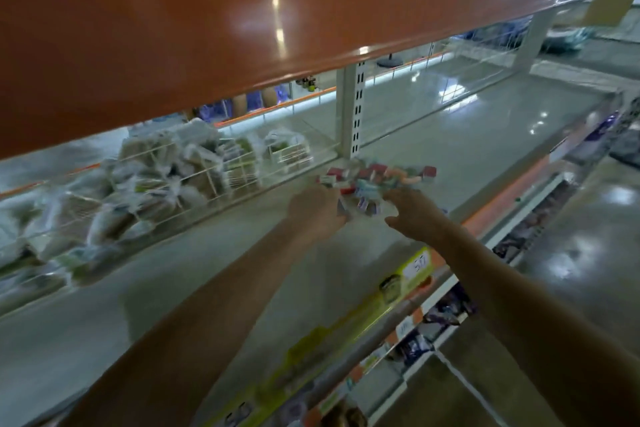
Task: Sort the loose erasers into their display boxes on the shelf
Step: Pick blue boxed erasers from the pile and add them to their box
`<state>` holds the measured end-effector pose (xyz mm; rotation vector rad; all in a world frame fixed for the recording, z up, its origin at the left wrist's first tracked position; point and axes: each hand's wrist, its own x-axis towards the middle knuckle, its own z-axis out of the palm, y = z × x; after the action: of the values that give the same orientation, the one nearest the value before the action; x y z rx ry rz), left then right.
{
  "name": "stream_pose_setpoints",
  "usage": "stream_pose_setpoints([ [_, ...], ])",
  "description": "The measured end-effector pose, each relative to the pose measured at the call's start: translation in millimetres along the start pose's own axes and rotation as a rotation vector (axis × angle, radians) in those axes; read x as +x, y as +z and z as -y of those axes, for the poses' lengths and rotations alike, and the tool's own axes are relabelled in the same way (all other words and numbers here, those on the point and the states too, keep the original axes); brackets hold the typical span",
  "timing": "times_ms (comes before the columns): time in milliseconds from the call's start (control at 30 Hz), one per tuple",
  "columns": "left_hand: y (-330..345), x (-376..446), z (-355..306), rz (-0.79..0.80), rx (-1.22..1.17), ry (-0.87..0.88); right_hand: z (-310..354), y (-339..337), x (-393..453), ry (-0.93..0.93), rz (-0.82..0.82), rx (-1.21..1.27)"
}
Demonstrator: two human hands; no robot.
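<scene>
Both hands are at the pile of erasers (pixel 375 180), which lies loose on the shelf (pixel 450 149) beside the white upright. The left hand (pixel 317 210) seems to pinch a small packet; the right hand (pixel 412 215) rests with fingers spread, holding nothing. This looks like picking and gathering. No display boxes show clearly, so next comes matching kinds.

Your way in is the gap under the orange upper shelf (pixel 207 28), which hangs low overhead. Left, wire baskets of bagged goods (pixel 156 177) block the back. The white upright (pixel 349 114) stands just behind the eraser pile (pixel 377 177). Rightward, the shelf (pixel 467 146) lies bare.
</scene>
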<state>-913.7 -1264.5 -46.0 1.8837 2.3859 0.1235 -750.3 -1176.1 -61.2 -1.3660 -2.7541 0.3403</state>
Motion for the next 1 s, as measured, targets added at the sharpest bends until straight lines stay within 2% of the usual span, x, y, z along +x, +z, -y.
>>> stream_pose_setpoints([
  [100,10.4,21.8,0.4,0.036,0.018,-0.083,-28.3,3.7,17.1,0.053,-0.036,0.019],
  [267,27.7,43.8,19.3,-0.019,-0.014,-0.219,-52.5,17.1,36.8,0.031,-0.123,0.062],
  [567,47.0,54.6,33.1,-0.142,-0.192,-0.249,-58.8,26.3,46.4,0.029,-0.147,0.102],
  [700,49.8,45.9,31.5,-0.197,-0.281,-0.287,-58.8,28.0,46.9,0.017,-0.225,0.091],
  [833,44.2,27.1,26.5,-0.257,-0.405,-0.361,-63.3,26.8,41.4,-0.026,-0.271,0.213],
  [1000,24.8,-16.1,14.6,-0.293,-0.511,-0.317,-46.9,16.5,21.3,-0.149,-0.254,0.445],
])
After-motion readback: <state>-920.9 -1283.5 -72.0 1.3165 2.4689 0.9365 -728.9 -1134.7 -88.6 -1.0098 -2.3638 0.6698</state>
